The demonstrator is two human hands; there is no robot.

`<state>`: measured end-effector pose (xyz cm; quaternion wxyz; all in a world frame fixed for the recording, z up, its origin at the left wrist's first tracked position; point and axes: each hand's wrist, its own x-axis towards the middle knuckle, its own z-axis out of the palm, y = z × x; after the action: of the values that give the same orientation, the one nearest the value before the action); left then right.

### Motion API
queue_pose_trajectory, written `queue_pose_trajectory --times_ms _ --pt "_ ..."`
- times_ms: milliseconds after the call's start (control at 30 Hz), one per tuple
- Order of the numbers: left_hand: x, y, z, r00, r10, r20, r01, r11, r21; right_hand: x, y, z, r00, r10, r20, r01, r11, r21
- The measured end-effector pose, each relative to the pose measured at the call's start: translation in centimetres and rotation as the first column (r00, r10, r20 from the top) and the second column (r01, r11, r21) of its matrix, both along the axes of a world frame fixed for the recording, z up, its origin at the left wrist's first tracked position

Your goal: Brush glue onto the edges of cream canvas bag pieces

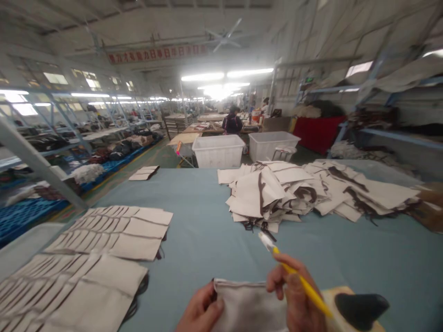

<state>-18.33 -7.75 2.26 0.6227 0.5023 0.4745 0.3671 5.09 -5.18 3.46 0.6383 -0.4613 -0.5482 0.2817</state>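
Observation:
Near the bottom edge of the head view, my left hand (pixel 204 306) pinches the upper left corner of a cream cloth bag (pixel 249 302). My right hand (pixel 297 290) is closed around a slim yellow-handled brush (pixel 302 281). Its whitish tip, blurred, points up and away over the table, clear of the bag. The right fingers are at the bag's upper right edge; whether they also grip it I cannot tell. Beside my right wrist, a dark, smooth object (pixel 362 310) rests on a pale yellowish block (pixel 337 295).
A loose heap of cream bags (pixel 273 191) with dark cords covers the table's far right. Overlapping rows of bags (pixel 114 230) lie at left, and a small stack (pixel 143 173) near the far edge. Beyond the blue-green table (pixel 194 193) stand white bins (pixel 218 152) and a seated person (pixel 232 122).

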Motion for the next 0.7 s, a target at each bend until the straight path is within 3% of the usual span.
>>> queue_pose_trajectory --times_ms 100,200,300,400,500,567,700 --pt "0.0 -0.2 1.0 0.994 0.030 0.100 -0.028 0.999 -0.028 0.5 -0.9 3.1 0.974 0.086 -0.208 -0.118 0.982 -0.145" --pt "-0.2 0.0 2.3 0.994 0.035 0.105 -0.036 0.999 0.007 -0.3 -1.8 5.0 0.955 0.057 -0.291 -0.150 0.940 -0.306" --pt "-0.7 0.0 3.0 0.992 0.043 0.118 -0.043 0.999 -0.005 -1.6 -2.4 5.4 0.937 0.076 -0.340 -0.206 0.907 -0.366" --pt "-1.3 -0.1 3.5 0.984 0.046 0.173 -0.034 0.997 -0.072 -2.5 -2.5 4.8 0.922 0.184 -0.341 -0.289 0.912 -0.291" --pt "-1.8 -0.3 4.1 0.975 0.037 0.219 -0.010 0.993 -0.121 -2.9 -1.9 4.4 0.916 0.335 -0.222 -0.375 0.912 -0.169" --pt "-2.0 -0.6 4.6 0.974 0.006 0.227 0.025 0.990 -0.136 -3.4 -1.3 4.7 0.915 0.400 -0.043 -0.402 0.908 -0.120" --pt "-2.2 -1.0 4.7 0.975 -0.069 0.209 0.100 0.985 -0.143 -4.8 0.2 5.8 0.855 0.405 0.325 -0.436 0.900 0.027"
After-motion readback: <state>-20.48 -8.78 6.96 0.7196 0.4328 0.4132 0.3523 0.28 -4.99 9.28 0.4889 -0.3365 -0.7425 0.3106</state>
